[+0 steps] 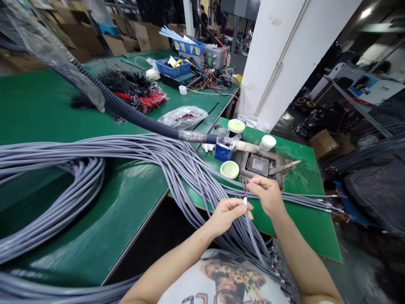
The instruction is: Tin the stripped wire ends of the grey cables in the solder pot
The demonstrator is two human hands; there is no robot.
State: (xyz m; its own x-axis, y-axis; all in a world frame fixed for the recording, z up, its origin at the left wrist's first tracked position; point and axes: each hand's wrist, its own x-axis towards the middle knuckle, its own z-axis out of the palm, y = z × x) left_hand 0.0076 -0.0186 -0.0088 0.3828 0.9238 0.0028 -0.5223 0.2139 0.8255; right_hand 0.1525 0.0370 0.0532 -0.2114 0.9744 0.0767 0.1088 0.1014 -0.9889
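A grey cable (249, 230) rises from below, its white-wrapped end pinched by my left hand (230, 213). Thin coloured wires (244, 188) fan upward out of that end. My right hand (265, 194) is closed at the wires, thumb and fingertips together on some of them. Both hands are just in front of a dark metal solder pot (259, 164), with a scraper (286, 167) lying across its right side. Left of the pot sits a pale green dish (229, 169). A large bundle of grey cables (190, 164) passes under and beside my hands.
A ribbed hose (142, 120) with a taped nozzle crosses from the upper left to the pot. Beneath it stands a blue box (223, 152). More cables (310, 202) lie to the right. Behind are black and red wires (136, 93) and a white pillar (275, 55).
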